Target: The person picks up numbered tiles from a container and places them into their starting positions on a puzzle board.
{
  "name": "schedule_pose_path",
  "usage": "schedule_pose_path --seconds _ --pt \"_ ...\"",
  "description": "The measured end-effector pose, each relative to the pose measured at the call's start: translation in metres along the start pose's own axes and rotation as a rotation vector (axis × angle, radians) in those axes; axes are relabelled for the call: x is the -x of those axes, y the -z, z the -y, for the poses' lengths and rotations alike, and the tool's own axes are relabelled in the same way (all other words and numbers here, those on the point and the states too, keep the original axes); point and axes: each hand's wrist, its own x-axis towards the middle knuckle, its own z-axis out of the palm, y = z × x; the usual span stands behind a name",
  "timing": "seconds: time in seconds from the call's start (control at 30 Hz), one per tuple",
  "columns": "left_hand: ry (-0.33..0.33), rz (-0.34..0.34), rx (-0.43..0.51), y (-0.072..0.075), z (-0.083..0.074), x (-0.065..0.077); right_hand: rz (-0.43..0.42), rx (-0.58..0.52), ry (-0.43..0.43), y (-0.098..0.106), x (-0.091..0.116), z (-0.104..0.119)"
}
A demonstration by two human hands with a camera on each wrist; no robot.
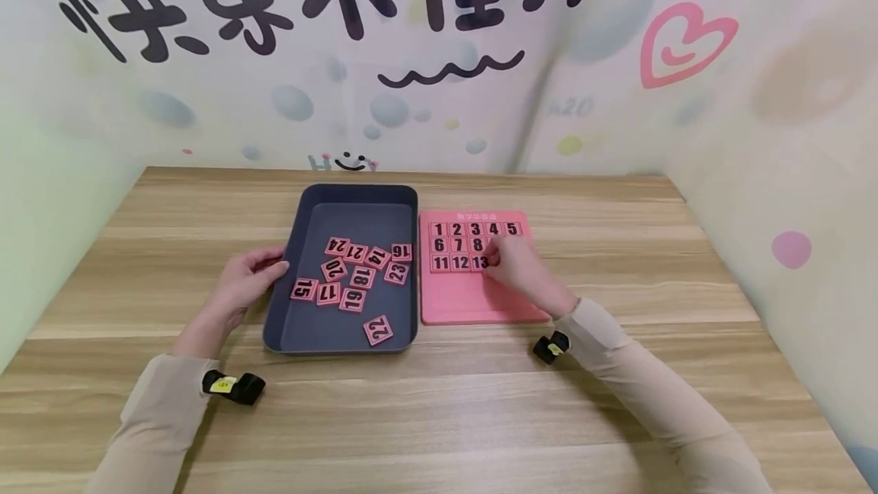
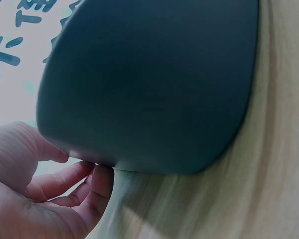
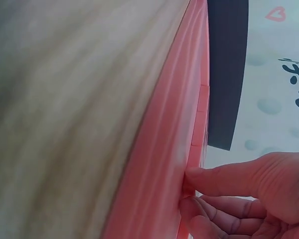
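A dark grey tray [image 1: 284, 334] lies on the table with loose pink number tiles in it, among them 22 [image 1: 377, 330] and 15 [image 1: 304, 289]. My left hand [image 1: 243, 284] holds the tray's left side, thumb at the rim and bent fingers against the outer wall [image 2: 149, 99]. To the tray's right is a pink number board [image 1: 446, 299] with rows of tiles from 1 at its top left. My right hand [image 1: 517, 265] pinches the tile 13 [image 1: 479, 262] at the end of the third row, thumb and index finger at its edge. That hand covers part of the second row.
The wooden table [image 1: 439, 418] meets a printed wall [image 1: 439, 128] at the back. Black wrist cameras sit on both sleeves, the left one [image 1: 236, 387] near the tray's front left corner. Tray and board stand side by side, almost touching.
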Motion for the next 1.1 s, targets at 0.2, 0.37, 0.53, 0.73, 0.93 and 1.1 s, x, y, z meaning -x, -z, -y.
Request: schedule_pose_path --seconds 0.2,0.37,0.53,0.73,0.93,1.1 --pt "0.003 0.000 0.001 -0.001 -0.001 0.000 0.001 0.004 0.001 0.000 -0.001 0.001" --pt "-0.005 -0.003 0.000 -0.001 0.000 0.000 0.013 0.021 0.041 0.008 -0.006 0.008" --pt "-0.016 -0.009 -0.010 0.000 0.001 0.000 0.055 -0.034 0.088 0.010 -0.018 0.029" --pt "-0.006 -0.004 -0.002 0.000 0.002 0.000 0.091 -0.100 0.125 0.003 -0.039 0.061" --pt "-0.003 -0.009 0.003 0.000 0.002 -0.001 0.119 -0.131 0.182 -0.009 -0.057 0.085" --pt "-0.005 -0.003 0.010 -0.001 0.001 -0.001 0.175 -0.155 0.226 -0.022 -0.068 0.096"
